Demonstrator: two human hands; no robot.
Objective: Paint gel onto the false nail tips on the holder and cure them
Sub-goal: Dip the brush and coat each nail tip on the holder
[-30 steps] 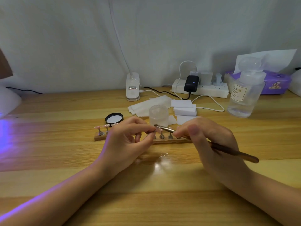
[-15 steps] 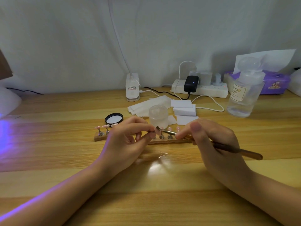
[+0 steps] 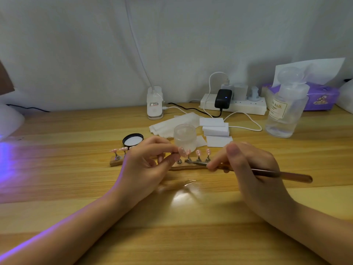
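Wood desk [image 3: 57, 197] fills the lower half of the frame, w/ a white wall behind. Purple light is seen at the left edge.

A wooden holder [image 3: 183, 166] lies at mid frame, w/ little metal posts on it. Pink nail tips [image 3: 198, 153] are stuck on top of the posts. One tip [image 3: 181, 151] is pinched by the left hand [image 3: 145, 167] btwn thumb and fingers. A thin brush [image 3: 267, 173] is pinched by the right hand [image 3: 254, 169] like a pencil, fingers pressed together near the front end. Its tip sits low by the posts, just right of the held nail. An open gel jar [image 3: 185, 138] stands just behind the holder, and its black lid [image 3: 133, 140] lies to the left.

The tips are prob. very light, thin and a bit bendy. Wet gel is likely slippery and easy to smudge, so a tip is best held by its sides or by the post under it, not on top. The posts could be knocked over w/ a hard push. Soft strokes are needed.
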